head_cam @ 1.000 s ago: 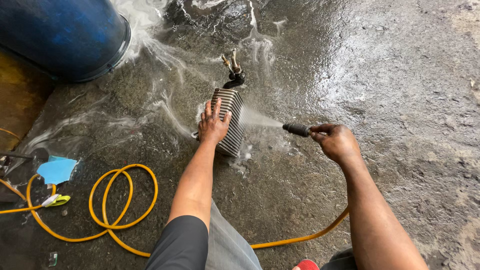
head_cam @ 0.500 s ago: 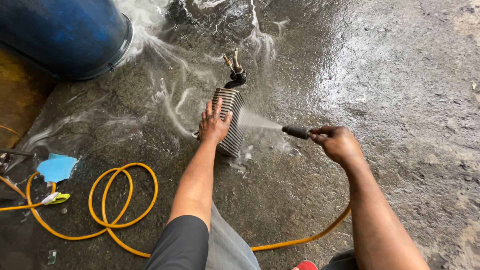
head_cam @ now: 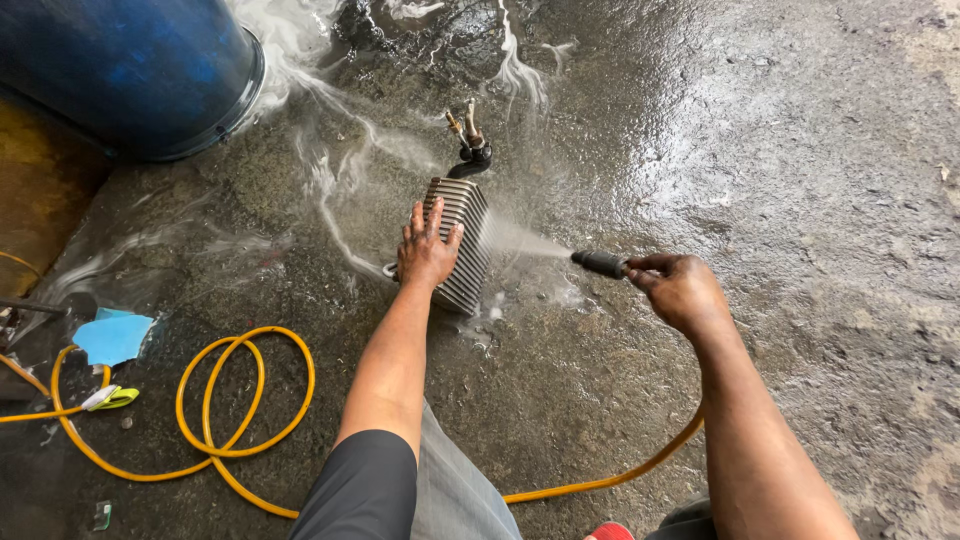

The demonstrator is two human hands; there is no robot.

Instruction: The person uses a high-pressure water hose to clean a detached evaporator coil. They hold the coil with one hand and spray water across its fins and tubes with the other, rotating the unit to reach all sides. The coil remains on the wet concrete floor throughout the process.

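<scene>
2 hands: left [head_cam: 427,255] flat on ribbed metal core [head_cam: 462,243], right [head_cam: 682,290] grasping black nozzle [head_cam: 600,263]

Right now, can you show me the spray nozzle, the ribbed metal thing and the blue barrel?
spray nozzle [head_cam: 600,263], head view, on its dark barrel.
ribbed metal core [head_cam: 470,250], head view, on its finned side.
blue barrel [head_cam: 120,70], head view, on its curved wall.

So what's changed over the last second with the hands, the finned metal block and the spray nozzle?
Very little. The foamy runoff on the wet concrete floor behind the block has shifted its streaks. Otherwise all is as before: the left hand stays flat on the finned metal block, the right hand keeps hold of the spray nozzle aimed at the block's side, and the coiled yellow hose and blue barrel have not moved.
</scene>
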